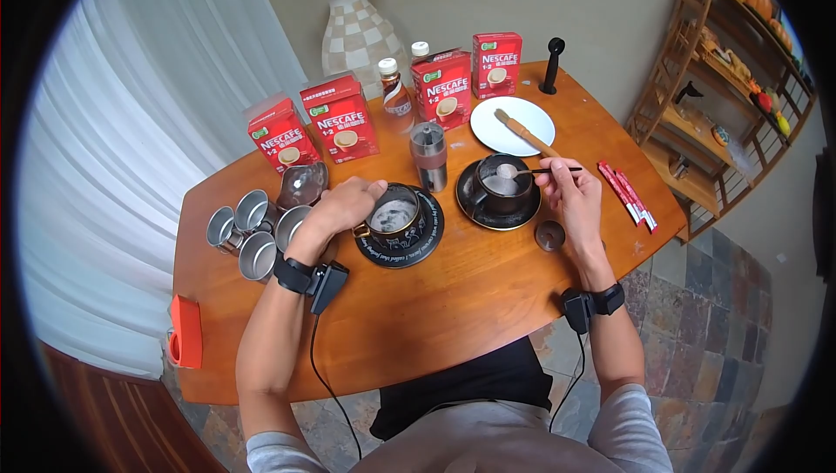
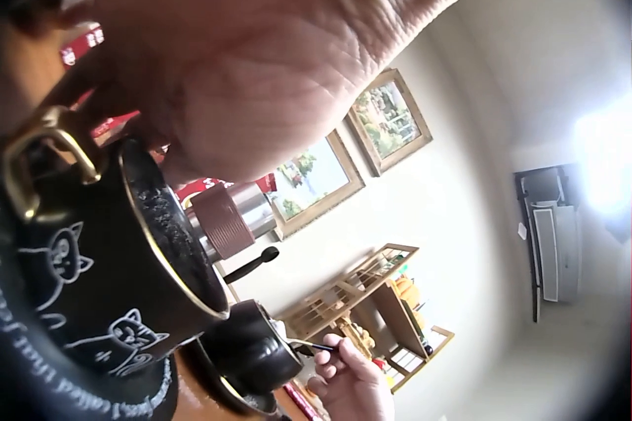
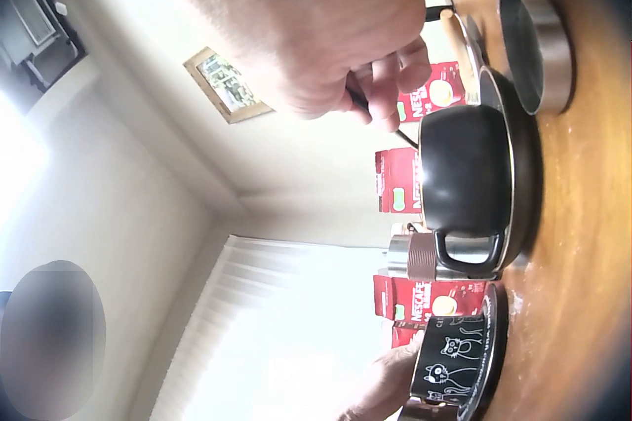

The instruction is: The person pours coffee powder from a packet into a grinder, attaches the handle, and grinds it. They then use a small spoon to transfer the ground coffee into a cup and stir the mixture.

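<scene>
My right hand [image 1: 575,205] pinches the dark handle of a spoon [image 1: 525,172], whose bowl, carrying pale powder, is over the black cup [image 1: 503,203] on its dark saucer [image 1: 463,203]. In the right wrist view the spoon slopes down to the rim of that cup [image 3: 462,169]. My left hand [image 1: 348,208] is at the cat-patterned cup [image 1: 394,222], its fingers by the rim; whether they grip anything is hidden. That cup, with whitish contents, stands on a round dark mat with white lettering [image 1: 405,257]. Its gold handle shows in the left wrist view.
Metal cups [image 1: 258,255] cluster at the left. A steel grinder [image 1: 429,159] stands between the two cups. Behind are red boxes [image 1: 340,122], bottles [image 1: 397,98] and a white plate [image 1: 488,129] with a brush. Red sachets [image 1: 625,194] and a small round dish [image 1: 550,236] lie right.
</scene>
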Demonstrator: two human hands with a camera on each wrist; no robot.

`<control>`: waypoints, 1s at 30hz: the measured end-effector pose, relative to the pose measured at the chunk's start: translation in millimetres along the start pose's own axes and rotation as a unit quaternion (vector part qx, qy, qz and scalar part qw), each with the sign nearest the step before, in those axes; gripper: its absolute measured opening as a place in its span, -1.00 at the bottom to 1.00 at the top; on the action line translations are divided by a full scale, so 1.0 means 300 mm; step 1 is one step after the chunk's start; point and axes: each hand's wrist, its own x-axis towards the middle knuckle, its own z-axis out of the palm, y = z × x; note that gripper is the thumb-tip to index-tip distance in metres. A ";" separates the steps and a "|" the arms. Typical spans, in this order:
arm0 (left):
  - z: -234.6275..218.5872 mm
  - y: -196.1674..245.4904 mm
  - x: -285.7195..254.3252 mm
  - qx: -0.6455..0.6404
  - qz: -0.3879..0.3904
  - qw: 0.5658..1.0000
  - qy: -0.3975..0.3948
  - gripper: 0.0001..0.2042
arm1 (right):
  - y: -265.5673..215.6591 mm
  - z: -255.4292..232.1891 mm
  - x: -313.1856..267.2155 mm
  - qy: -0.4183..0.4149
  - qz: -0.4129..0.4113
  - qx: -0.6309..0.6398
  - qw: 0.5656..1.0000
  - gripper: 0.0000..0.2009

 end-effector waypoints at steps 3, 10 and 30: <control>-0.019 0.036 -0.056 -0.033 0.027 0.998 0.048 -0.50 | -0.007 0.002 0.002 0.008 -0.009 0.001 1.000 -0.70; -0.033 -0.040 -0.027 -0.182 0.134 0.964 0.140 -0.56 | -0.128 0.121 -0.011 -0.039 -0.055 0.041 0.997 -0.70; -0.152 0.178 -0.320 -0.535 0.315 0.739 0.260 -0.60 | -0.120 0.422 -0.116 -0.259 -0.386 -0.238 0.853 -0.89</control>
